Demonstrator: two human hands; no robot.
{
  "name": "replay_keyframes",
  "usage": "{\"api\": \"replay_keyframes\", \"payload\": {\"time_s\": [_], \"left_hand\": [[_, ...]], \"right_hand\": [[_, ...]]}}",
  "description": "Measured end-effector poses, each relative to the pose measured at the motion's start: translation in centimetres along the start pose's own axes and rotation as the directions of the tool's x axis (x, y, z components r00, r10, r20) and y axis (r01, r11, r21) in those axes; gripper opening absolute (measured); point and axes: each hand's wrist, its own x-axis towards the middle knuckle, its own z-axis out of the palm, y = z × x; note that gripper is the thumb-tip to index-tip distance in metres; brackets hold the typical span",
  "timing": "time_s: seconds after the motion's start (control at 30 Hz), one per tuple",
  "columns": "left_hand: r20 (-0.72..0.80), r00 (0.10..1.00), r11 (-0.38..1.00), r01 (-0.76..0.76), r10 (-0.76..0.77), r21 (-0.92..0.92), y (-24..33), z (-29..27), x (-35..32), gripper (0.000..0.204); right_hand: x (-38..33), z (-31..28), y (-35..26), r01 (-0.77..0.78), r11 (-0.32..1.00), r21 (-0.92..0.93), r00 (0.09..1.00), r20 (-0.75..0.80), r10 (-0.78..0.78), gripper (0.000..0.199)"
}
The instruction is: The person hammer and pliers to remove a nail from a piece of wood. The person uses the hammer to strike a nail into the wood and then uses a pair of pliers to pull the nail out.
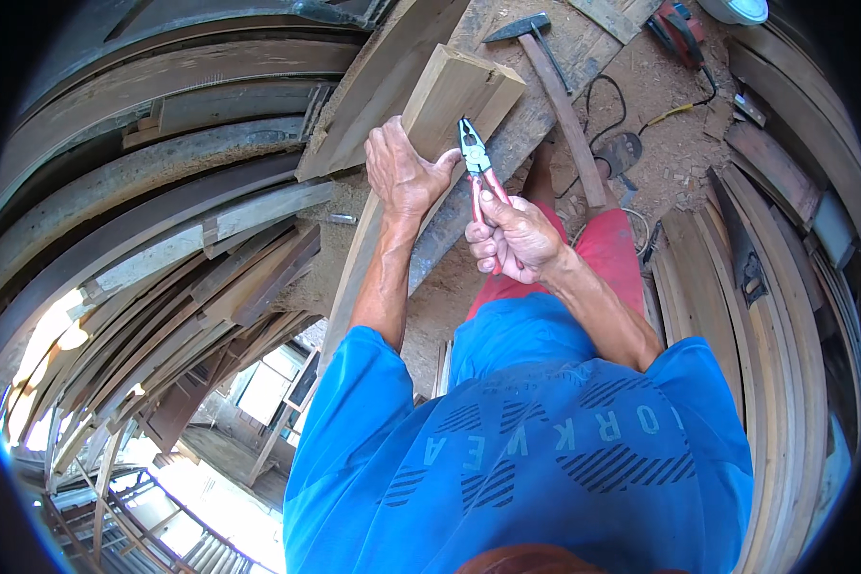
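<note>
My left hand (404, 174) grips the edge of a long pale wooden plank (459, 96) that runs up and away from me. My right hand (513, 239) is closed around the red handles of a pair of pliers (476, 163). The pliers' dark jaws point up and sit against the plank's right face, just beside my left thumb. Whether the jaws pinch anything is too small to tell.
A hammer (555, 86) with a long wooden handle lies on the sawdust-covered floor ahead. A red power tool (679, 29) with a black cable lies farther right. Stacks of boards (191, 220) fill the left side, and more planks (756, 277) line the right.
</note>
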Motion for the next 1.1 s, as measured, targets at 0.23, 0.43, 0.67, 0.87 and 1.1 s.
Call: {"api": "replay_keyframes", "payload": {"time_s": [0.23, 0.43, 0.67, 0.87, 1.1], "left_hand": [[0.049, 0.997, 0.998, 0.064, -0.064, 0.004, 0.2, -0.1, -0.2, 0.097], [0.028, 0.998, 0.998, 0.057, -0.057, 0.008, 0.6, -0.1, -0.5, 0.097], [0.017, 0.999, 0.999, 0.042, -0.043, 0.021, 0.3, -0.2, -0.2, 0.096], [0.026, 0.999, 0.999, 0.046, -0.047, 0.027, 0.8, 0.1, -0.6, 0.097], [0.025, 0.999, 0.999, 0.035, -0.035, 0.017, 0.3, -0.3, -0.3, 0.097]], "right_hand": [[-0.2, -2.1, -1.8, -0.004, 0.88, -0.476, 0.986, -0.149, -0.075, 0.031], [-0.7, -0.8, -0.9, -0.036, 0.998, -0.056, 0.999, 0.0, 0.036, 0.029], [-0.7, -2.1, -3.2, -0.053, 0.777, -0.627, 0.99, -0.138, -0.044, 0.03], [-1.3, -0.3, -1.1, -0.061, 0.998, 0.02, 0.998, -0.02, 0.061, 0.025], [-0.8, -1.8, -2.9, -0.042, 0.858, -0.512, 0.99, -0.136, -0.033, 0.03]]}}
